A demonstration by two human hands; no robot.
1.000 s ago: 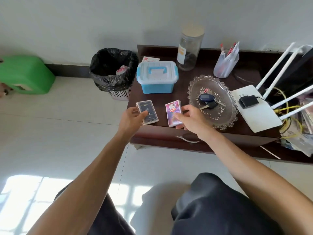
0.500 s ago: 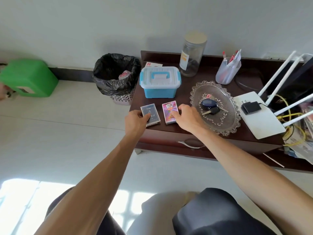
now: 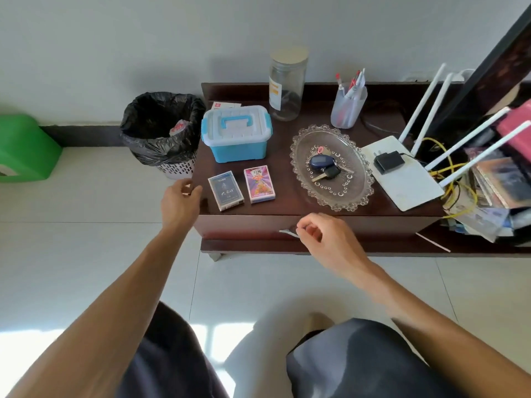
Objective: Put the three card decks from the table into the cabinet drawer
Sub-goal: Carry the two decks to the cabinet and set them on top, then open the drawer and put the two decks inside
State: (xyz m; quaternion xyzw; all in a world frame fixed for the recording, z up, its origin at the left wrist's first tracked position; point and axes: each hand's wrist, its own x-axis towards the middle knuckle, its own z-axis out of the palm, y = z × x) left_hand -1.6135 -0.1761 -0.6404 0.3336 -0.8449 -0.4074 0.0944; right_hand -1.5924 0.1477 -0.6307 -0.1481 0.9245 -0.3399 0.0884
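Observation:
Two card decks lie side by side near the front of the dark wooden cabinet top [image 3: 284,156]: a dark blue deck [image 3: 226,191] and, to its right, a pink and purple deck [image 3: 259,184]. A white and red flat box [image 3: 225,104] peeks out behind the blue container. My left hand [image 3: 179,201] hovers at the cabinet's left front corner, fingers loosely apart, holding nothing and left of the blue deck. My right hand [image 3: 324,235] is curled at the metal handle [image 3: 286,231] of the closed drawer [image 3: 388,225]; the handle's left end sticks out past my fingers.
A blue and white lidded container [image 3: 237,133] stands behind the decks. To the right is a glass dish [image 3: 359,191] with keys, then a white router [image 3: 402,173]. A jar [image 3: 287,84] and pen cup [image 3: 347,107] stand at the back. A black-lined bin [image 3: 162,133] sits left.
Both hands have left the decks. My left hand pulled back to the cabinet's left corner, and my right hand dropped down to the drawer handle. The decks stay on the top.

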